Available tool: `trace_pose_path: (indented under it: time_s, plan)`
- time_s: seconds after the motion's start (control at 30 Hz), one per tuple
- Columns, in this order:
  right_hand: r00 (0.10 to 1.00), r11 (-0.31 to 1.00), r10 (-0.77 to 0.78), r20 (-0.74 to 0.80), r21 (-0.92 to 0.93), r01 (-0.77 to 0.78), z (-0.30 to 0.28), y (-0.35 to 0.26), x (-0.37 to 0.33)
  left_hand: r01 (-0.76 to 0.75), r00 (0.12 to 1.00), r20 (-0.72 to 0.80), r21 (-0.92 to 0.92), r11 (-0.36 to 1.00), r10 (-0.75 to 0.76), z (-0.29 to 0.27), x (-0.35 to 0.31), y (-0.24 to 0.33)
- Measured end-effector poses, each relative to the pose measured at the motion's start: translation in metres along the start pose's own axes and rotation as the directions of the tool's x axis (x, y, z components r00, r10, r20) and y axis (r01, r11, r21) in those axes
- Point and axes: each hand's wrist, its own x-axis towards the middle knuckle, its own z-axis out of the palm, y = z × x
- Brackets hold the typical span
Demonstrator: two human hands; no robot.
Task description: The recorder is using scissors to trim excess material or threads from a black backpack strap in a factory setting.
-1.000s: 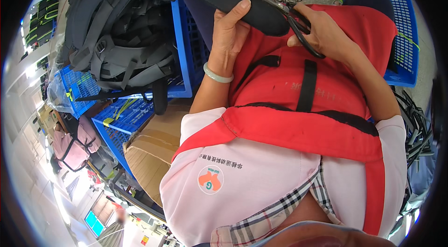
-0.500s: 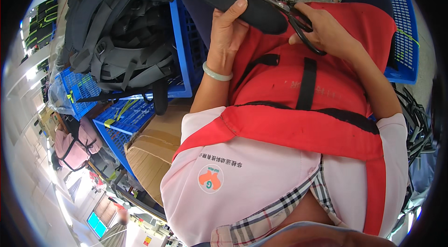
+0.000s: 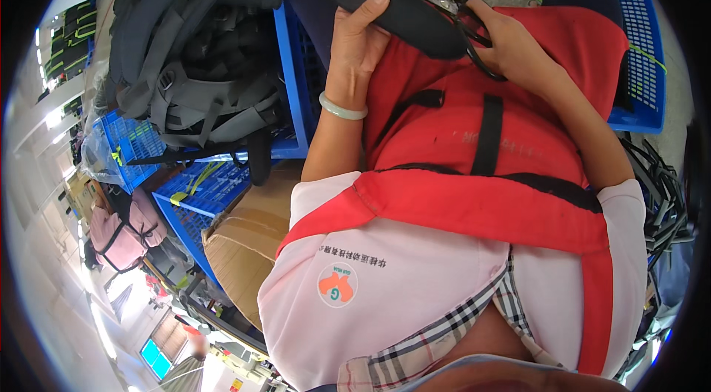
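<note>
Padded black strap (image 3: 418, 25) is pinched in the left hand (image 3: 359, 38) over the red apron (image 3: 437, 141), scissors (image 3: 446, 6) gripped at its edge by the right hand (image 3: 515, 45). Looks like trimming's underway; what's left can't be told.

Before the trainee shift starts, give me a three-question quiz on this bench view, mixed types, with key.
1. What is the right hand holding?
2. True or false: the left hand grips the dark padded strip.
3. The crate beside the left forearm, heaped with grey straps, is: A) red B) blue C) white

Key:
1. Scissors with black handles
2. True
3. B
</note>
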Motion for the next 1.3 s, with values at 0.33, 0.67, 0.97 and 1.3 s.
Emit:
trace_pose_path:
  time_s: [0.33,0.67,0.97,1.3]
  plan:
    - [0.999,0.998,-0.016,0.046,-0.052,0.019,0.009,0.012,0.008,-0.021,0.998,0.059,0.076,0.997,0.016,-0.002,-0.003,-0.005]
    - [0.998,1.000,-0.001,0.057,0.015,0.000,-0.008,0.005,-0.003,0.044,0.999,0.034,-0.055,0.998,-0.042,0.000,0.000,-0.002]
    - [0.996,0.996,-0.085,0.012,-0.015,0.085,-0.006,-0.001,-0.005,-0.026,0.994,0.109,0.041,0.999,0.022,-0.009,0.000,-0.008]
    - [0.998,0.998,-0.040,0.046,-0.036,0.041,0.005,0.013,0.004,-0.016,0.994,0.111,0.068,0.998,0.009,-0.008,-0.001,-0.008]
